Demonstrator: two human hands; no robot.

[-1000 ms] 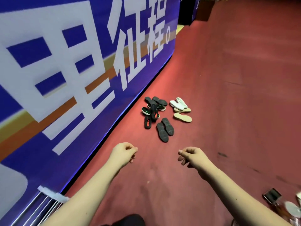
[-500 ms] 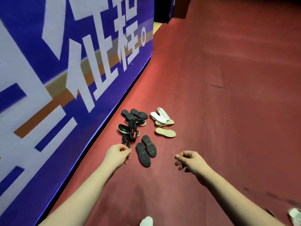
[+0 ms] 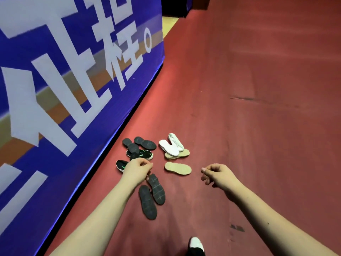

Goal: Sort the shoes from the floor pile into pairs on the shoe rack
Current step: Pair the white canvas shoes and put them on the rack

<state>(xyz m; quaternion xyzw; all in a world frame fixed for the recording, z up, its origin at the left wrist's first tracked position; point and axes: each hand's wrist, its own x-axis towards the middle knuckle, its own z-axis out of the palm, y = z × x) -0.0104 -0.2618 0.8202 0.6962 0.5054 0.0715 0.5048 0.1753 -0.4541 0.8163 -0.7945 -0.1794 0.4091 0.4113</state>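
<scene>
My left hand hangs over the near edge of the pile. Its fingers are curled in and nothing is visibly gripped. Whether it touches a shoe cannot be determined. My right hand is likewise curled and empty, and it is held apart from the pile, on its right.

Just below the left hand lie two grey-soled shoes, sole up and side by side. Beyond the hand are black shoes with green marks, two white shoes and two tan-soled shoes. All of them lie unsorted on the red floor.

The shoe rack is not in view. Judgement: no pair appears to be placed, so the whole sort is left to do.

Writing: the blue banner carries large white Chinese characters, partly cropped. They appear to read 征程, followed by a round full stop. No brand is legible on any shoe.
</scene>
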